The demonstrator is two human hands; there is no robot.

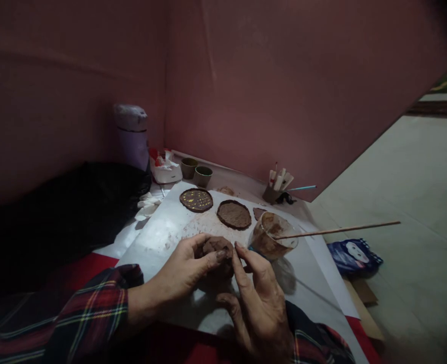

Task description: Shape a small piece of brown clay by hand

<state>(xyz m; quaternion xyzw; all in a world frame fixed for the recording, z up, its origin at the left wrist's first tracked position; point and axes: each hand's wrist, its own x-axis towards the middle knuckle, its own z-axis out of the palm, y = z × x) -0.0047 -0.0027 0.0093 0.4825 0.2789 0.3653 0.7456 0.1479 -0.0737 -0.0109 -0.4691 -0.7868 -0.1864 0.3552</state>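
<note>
Lump [219,243], rough: left hand [182,269] clasped round it; right hand [260,298] at its edge, thumb and finger apart. Far: dotted disc [196,200], left; plain disc [234,215], right; both seemingly shaped.

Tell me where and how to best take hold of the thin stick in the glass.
Probably pinch the thin stick by its outer half, coming from the right: that part juts out past the rim of the glass, while the other end sits inside. The right hand is nearer.
</note>
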